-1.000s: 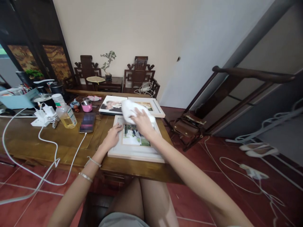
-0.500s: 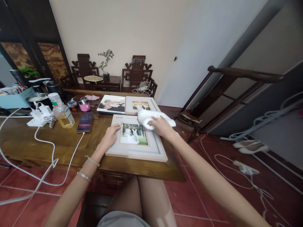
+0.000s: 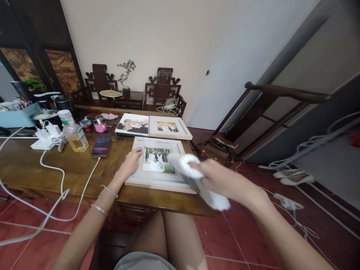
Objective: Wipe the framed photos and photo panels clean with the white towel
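Note:
A pale picture frame (image 3: 157, 182) with a photo of two people in a garden lies flat on the wooden table. My left hand (image 3: 131, 160) grips its left edge, fingers over the border and partly hidden from view. Bunched in my right hand (image 3: 216, 176) is a white cloth (image 3: 191, 167), blurred by motion at the frame's right side. One end of the cloth hangs past the table corner. Whether the cloth touches the frame cannot be made out. Behind lie a second pale frame (image 3: 182, 130) and a white photo panel (image 3: 135, 119).
To the left are a phone (image 3: 100, 145) on a cable, an oil-coloured bottle (image 3: 75, 135), a pink cup (image 3: 100, 125) and a white power strip (image 3: 42, 141). A wooden chair (image 3: 287, 93) stands at the right. Cables and white shoes (image 3: 292, 176) are on the red tiled floor.
My right hand has swung from the frame's upper right corner down and toward me, to the right, taking the cloth along. The left hand stays on the frame's left edge.

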Action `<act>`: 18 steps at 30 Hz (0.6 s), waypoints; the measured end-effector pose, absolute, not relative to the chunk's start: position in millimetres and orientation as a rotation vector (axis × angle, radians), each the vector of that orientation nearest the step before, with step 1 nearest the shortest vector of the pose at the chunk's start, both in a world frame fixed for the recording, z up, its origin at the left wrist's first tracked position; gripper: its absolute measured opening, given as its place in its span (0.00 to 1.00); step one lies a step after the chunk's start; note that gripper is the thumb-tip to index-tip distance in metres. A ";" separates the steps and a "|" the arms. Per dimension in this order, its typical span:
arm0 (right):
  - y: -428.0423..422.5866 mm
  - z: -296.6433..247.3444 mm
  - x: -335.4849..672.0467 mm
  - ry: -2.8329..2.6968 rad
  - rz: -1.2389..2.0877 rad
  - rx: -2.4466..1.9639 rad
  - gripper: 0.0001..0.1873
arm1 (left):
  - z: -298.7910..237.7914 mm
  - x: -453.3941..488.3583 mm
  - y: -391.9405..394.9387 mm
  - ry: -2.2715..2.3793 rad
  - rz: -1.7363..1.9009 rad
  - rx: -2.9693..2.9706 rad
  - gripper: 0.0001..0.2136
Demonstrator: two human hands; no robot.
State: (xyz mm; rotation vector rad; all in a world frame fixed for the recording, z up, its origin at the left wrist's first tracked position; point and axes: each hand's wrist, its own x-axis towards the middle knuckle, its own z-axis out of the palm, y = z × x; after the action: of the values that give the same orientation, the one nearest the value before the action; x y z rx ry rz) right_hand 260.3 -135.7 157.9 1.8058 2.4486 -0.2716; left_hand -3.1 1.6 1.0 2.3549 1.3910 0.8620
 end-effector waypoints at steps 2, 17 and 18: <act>-107.1 154.5 263.6 2.390 -0.011 2.003 0.24 | 1.7 -3.4 1.5 1.388 0.859 2.357 0.23; -51.8 85.8 249.8 2.573 0.104 1.736 0.29 | -2.6 -3.8 3.5 1.389 0.922 2.335 0.24; -66.3 92.4 250.2 2.580 0.044 1.700 0.30 | -2.7 -3.6 3.1 1.395 0.928 2.330 0.24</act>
State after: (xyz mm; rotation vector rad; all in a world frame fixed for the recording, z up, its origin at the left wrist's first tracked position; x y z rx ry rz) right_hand 250.2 -66.3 92.4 1.7003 2.5796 0.0440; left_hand -3.6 3.1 -2.7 2.3304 1.3950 0.9282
